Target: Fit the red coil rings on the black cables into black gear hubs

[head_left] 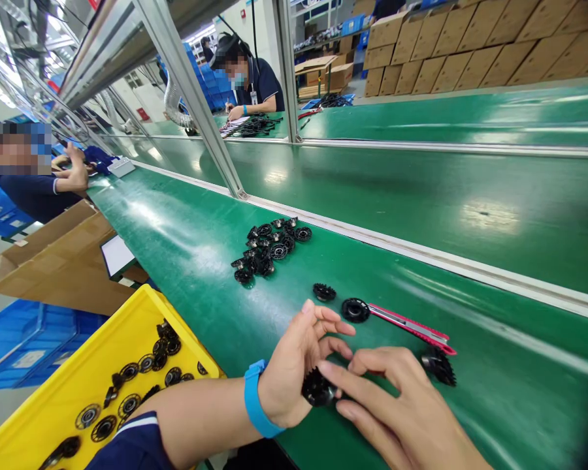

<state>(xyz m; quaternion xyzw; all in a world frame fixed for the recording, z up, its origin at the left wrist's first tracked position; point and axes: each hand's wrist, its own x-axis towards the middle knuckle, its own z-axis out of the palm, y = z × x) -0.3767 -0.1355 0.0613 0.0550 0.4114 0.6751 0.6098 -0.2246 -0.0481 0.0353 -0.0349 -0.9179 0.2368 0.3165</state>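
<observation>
A black toothed wheel rests against the palm of my left hand, whose fingers curl loosely above it and which wears a blue wristband. My right hand reaches in from the right, its fingertips touching the same wheel. Beyond my hands, two more black wheels lie on the green bench. A red-edged tool with a grey middle lies beside them, and another black gear is past my right hand. A pile of black gears sits farther back.
A yellow bin with several black gears stands at the lower left, near an open cardboard box and blue crates. A metal post rises from the bench's white rail. Two people work farther off.
</observation>
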